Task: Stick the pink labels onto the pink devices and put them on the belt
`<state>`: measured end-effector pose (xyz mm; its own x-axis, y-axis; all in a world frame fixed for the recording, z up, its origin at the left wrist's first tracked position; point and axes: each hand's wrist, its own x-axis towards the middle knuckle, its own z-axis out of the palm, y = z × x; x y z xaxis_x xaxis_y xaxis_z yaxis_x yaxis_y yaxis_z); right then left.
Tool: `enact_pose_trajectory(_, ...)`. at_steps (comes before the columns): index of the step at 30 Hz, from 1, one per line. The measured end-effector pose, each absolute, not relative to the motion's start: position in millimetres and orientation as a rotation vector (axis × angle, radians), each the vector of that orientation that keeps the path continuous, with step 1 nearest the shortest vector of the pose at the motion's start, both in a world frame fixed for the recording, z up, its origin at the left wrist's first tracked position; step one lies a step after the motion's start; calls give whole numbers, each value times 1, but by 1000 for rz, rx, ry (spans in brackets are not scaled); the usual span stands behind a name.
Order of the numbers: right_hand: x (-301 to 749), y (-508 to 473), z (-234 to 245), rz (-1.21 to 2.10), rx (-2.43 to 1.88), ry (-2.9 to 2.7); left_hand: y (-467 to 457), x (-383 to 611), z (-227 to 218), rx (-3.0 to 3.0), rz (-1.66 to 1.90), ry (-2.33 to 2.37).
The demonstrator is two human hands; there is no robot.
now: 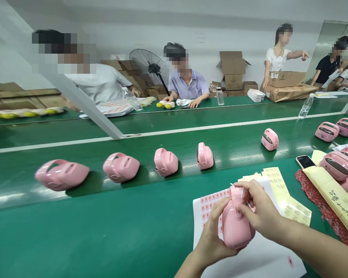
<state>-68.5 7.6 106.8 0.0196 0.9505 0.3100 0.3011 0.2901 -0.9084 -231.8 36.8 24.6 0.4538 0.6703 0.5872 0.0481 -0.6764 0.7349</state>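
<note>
My left hand (pixel 213 239) is wrapped round the lower side of a pink plastic case with a carrying handle (pixel 238 227), holding it tilted above the table. My right hand (pixel 259 202) is closed at the handle, index finger near its top and thumb against its side. A small pale bit shows by that index fingertip, too small to name. Beneath lies a white sheet (pixel 201 216) with rows of small pink-red stickers. Beside it are yellowish sticker sheets (pixel 292 206), some peeled.
Several like cases (pixel 121 167) stand spaced along the green conveyor belt (pixel 234 150). At right are a phone (pixel 305 162), a marked yellow paper strip (pixel 336 197), red bubble wrap (pixel 316 193) and more cases (pixel 338 164). A water bottle (pixel 306 106) stands beyond; people (pixel 188 83) sit across.
</note>
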Motion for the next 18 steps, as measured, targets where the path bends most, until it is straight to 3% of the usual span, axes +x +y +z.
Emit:
enact_pose_trajectory(7,-72,12,100,1013,-1078,-1326,38,-234,27,2138,1180,630)
enact_pose_trajectory(18,-82,12,89,904,-966,-1301,38,-238,34,2195,1201,642)
